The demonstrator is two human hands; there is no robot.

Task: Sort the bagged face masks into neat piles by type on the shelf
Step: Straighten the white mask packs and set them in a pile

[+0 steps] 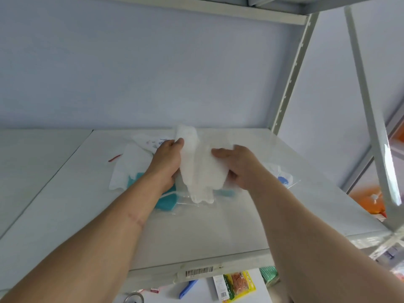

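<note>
The white shelf (196, 226) spreads out in front of me, with a pale blue wall behind it and grey slotted uprights (293, 68) rising on the right. A barcode sticker (199, 271) sits on the shelf's near edge.

Both my forearms reach in from the near side. My left hand (167, 162) grips the left edge of a bunch of white bagged masks (201, 169), thumb on top and fingers curled under. My right hand (238, 167) holds the right edge of the same bunch, thumb laid across its face. The bunch is lifted just above the shelf's middle, its long side running near to far, and it is blurred, so I cannot count the masks in it.

Under my hands lies a loose heap. More white bagged masks (129, 165) spread to the left of my left wrist, one printed bag (150, 143) at the far side. Teal bagged masks (164, 202) lie beneath my left wrist, with another teal piece (225, 192) under the bunch. A clear bag with a blue print (284, 179) lies just right of my right hand.

A small red strip (114, 158) rests on the shelf, left of the heap. On the level below, near me, I see a yellow snack packet (239, 285) and a blue handle (188, 288).
</note>
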